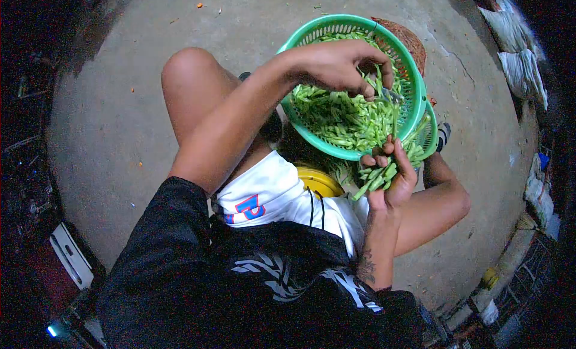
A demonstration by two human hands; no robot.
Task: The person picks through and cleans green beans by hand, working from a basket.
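Observation:
A round green basket holds many cut green pieces. My left hand reaches over it with bent fingers, closed on a small grey metallic tool whose shape is partly hidden. Beside the basket's lower right rim, my right hand is wrapped round a bunch of green pods, with long pods sticking out above the fingers. Part of a second green basket shows beneath the first at the right.
A yellow round object lies between my legs, below the baskets. Behind the basket is a reddish-brown mesh sack. White sacks lie at the far right. Small orange scraps dot the concrete floor.

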